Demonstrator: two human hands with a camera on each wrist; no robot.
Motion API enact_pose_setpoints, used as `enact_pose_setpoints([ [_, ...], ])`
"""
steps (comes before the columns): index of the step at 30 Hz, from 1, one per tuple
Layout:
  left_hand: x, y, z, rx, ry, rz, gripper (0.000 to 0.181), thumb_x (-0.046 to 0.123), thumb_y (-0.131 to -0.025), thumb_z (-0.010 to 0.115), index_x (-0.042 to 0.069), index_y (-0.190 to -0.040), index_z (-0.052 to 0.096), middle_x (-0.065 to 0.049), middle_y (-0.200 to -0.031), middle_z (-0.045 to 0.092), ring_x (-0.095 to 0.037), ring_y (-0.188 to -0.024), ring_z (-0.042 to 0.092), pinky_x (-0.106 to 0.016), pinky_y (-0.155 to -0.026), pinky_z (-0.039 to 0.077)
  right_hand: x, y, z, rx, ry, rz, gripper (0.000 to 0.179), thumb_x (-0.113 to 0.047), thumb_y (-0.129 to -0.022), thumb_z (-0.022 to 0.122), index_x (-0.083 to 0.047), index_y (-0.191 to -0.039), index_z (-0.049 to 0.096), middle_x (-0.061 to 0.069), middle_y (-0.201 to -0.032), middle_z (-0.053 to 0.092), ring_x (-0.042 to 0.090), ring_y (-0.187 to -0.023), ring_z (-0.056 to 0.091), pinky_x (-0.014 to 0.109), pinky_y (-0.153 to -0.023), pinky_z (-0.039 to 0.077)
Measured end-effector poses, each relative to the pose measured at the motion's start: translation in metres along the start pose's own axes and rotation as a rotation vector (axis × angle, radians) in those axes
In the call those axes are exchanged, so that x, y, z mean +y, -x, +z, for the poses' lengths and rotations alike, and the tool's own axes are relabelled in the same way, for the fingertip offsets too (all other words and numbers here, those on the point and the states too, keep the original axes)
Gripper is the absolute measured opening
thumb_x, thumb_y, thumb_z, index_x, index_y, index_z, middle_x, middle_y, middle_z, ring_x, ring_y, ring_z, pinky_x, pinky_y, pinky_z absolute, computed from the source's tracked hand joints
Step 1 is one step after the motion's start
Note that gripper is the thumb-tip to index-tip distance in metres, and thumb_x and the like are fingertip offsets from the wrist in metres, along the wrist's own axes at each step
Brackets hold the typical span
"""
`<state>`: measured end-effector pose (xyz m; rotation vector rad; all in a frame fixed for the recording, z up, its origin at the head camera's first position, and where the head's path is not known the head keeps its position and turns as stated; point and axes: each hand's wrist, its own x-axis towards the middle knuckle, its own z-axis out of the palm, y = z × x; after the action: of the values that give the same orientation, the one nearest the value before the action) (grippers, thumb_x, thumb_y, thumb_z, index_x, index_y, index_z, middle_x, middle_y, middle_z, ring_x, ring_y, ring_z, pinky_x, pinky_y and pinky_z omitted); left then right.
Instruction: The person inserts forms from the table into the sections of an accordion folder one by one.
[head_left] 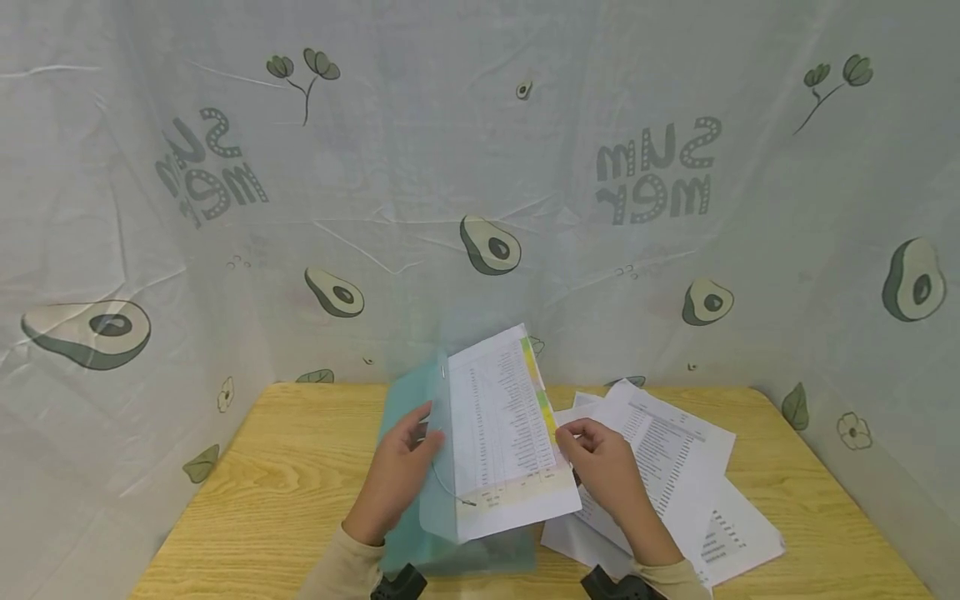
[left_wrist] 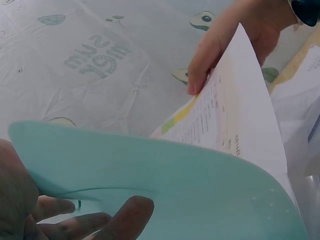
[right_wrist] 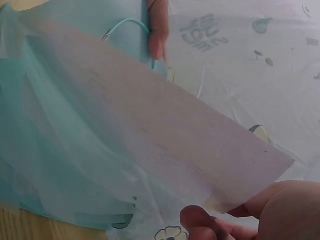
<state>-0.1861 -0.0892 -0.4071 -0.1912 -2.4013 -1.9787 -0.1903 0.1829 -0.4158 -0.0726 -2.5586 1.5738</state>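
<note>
My left hand (head_left: 400, 471) grips the edge of a translucent teal folder (head_left: 438, 500), which is tilted up off the table. Against the folder's inner side lies a printed sheet (head_left: 495, 417) with a table of text and yellow and green cells down its right edge. My right hand (head_left: 602, 467) pinches that sheet by its right edge, thumb on the front. A thin cord (head_left: 446, 486) with a metal tip hangs over the folder and the sheet's lower left. In the left wrist view, the folder's curved flap (left_wrist: 165, 170) covers part of the sheet.
Several loose printed sheets (head_left: 671, 467) lie overlapping on the wooden table (head_left: 277, 492), right of the folder and partly under my right forearm. Behind the table hangs a pale curtain (head_left: 420, 192) printed with avocados.
</note>
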Motion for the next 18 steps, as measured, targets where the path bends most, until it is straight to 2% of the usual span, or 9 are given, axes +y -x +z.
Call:
enact_pose_setpoints([
  [7,-0.0020,-0.0016,0.0003,0.002,0.010,0.003,0.054,0.013,-0.106,0.057,-0.001,-0.156,0.041,-0.025,-0.136,0.062,-0.034,-0.118,0.065,-0.051,-0.093,0.055,-0.0014,0.0001,-0.0015,-0.037,-0.063,0.064,0.020,-0.021,-0.099,0.068,-0.002,-0.106,0.071,0.004,-0.075,0.071,0.015,-0.055,0.057,0.023,-0.046,0.038],
  [14,-0.0025,-0.0019,0.0010,0.007,0.000,0.003,0.054,0.012,-0.105,0.058,-0.001,-0.155,0.042,-0.023,-0.135,0.063,-0.032,-0.117,0.065,-0.050,-0.093,0.056,-0.0027,0.0003,0.0013,-0.046,-0.103,0.095,0.018,-0.017,-0.098,0.069,-0.001,-0.106,0.070,0.006,-0.081,0.074,0.018,-0.060,0.064,0.024,-0.048,0.044],
  [18,-0.0026,-0.0013,0.0007,0.000,0.001,0.003,0.054,0.012,-0.105,0.057,0.000,-0.155,0.042,-0.024,-0.137,0.062,-0.033,-0.119,0.064,-0.051,-0.094,0.055,-0.0033,0.0008,0.0054,-0.044,-0.119,0.099,0.016,-0.016,-0.098,0.069,-0.001,-0.105,0.070,0.006,-0.079,0.073,0.016,-0.057,0.058,0.023,-0.047,0.040],
])
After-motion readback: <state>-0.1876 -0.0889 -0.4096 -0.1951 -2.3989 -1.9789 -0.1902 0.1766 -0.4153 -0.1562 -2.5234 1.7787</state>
